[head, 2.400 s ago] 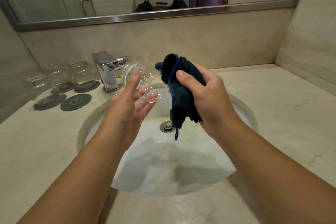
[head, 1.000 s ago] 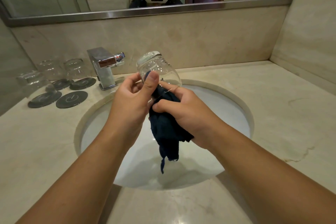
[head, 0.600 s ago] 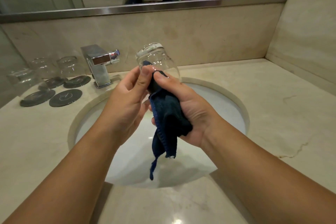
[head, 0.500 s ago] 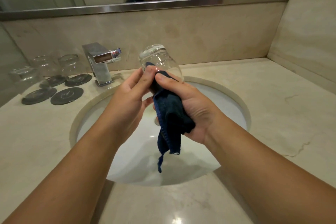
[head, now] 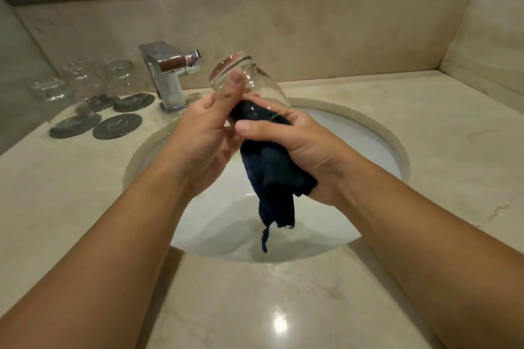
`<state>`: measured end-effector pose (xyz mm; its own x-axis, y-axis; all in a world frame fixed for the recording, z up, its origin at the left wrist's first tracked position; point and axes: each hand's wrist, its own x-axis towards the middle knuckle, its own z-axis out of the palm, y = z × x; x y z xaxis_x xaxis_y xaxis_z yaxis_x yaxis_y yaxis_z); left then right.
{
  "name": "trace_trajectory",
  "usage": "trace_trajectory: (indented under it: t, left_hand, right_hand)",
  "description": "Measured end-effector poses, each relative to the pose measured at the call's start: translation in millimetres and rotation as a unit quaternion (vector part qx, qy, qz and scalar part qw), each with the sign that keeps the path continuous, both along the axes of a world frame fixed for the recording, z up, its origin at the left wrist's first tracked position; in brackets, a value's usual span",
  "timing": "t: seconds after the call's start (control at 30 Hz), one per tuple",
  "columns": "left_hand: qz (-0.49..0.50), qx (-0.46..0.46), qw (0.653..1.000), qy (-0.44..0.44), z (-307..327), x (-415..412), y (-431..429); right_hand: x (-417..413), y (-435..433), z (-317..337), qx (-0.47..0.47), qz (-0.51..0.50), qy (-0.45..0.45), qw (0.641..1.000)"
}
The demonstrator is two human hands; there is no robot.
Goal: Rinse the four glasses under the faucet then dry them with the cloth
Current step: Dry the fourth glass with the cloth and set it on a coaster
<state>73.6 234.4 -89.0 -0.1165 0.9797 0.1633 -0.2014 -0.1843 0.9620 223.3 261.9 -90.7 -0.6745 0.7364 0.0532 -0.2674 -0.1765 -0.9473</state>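
Three glasses (head: 85, 82) stand at the worktop (head: 453, 156)'s back-left corner. Over the sink (head: 368, 144), fingers of the left hand (head: 204, 147) clamp the fourth glass (head: 263, 88), thumb now higher. The cloth (head: 275, 176) (dark blue) has gone inside it, the right hand (head: 309, 150) curled round it. Beige stone walls (head: 312, 37).

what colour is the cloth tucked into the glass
The cloth is dark navy blue, clearest in the head view.

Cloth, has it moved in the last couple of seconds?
Yes. The cloth has shifted left, toward the faucet, and its top now sits inside the glass instead of beside it.
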Motion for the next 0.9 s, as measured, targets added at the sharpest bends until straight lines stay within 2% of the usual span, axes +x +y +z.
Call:
trace_trajectory:
  t: [0.13, 0.2, 0.33, 0.43, 0.5, 0.6, 0.7, 0.9]
  left_hand:
    - [-0.038, 0.016, 0.999, 0.017, 3.6, -4.5, -2.5]
    - [-0.036, 0.012, 0.999, 0.022, 5.0, -6.5, -1.7]
    - [0.006, 0.001, 0.996, 0.088, 8.2, -5.2, -2.7]
    - [0.067, 0.012, 0.994, 0.087, 7.2, -4.5, -1.0]
    - [0.080, 0.021, 0.994, 0.074, 3.7, -2.5, 1.2]
    - [0.081, 0.028, 0.993, 0.080, 1.8, 4.3, 1.0]
    - [0.069, 0.033, 0.995, 0.060, 1.7, 6.7, -0.9]
    - [0.040, 0.024, 0.998, 0.029, -0.8, 3.8, -2.9]
  right_hand:
    - [5.6, -5.8, 8.4, -0.057, 0.066, 0.071, 0.994]
    - [6.7, -7.3, 9.9, -0.049, 0.075, 0.075, 0.993]
    - [4.6, -4.2, 9.0, 0.005, 0.032, 0.054, 0.998]
    - [1.3, 3.0, 3.2, 0.073, -0.056, 0.014, 0.996]
    - [-0.5, 6.4, -2.4, 0.165, -0.139, -0.058, 0.975]
    - [-2.7, 4.4, -5.5, 0.237, -0.149, -0.121, 0.952]
    - [0.0, 6.1, -4.1, 0.199, -0.129, -0.103, 0.966]
    - [3.2, 6.6, 1.4, 0.040, -0.016, 0.030, 0.999]
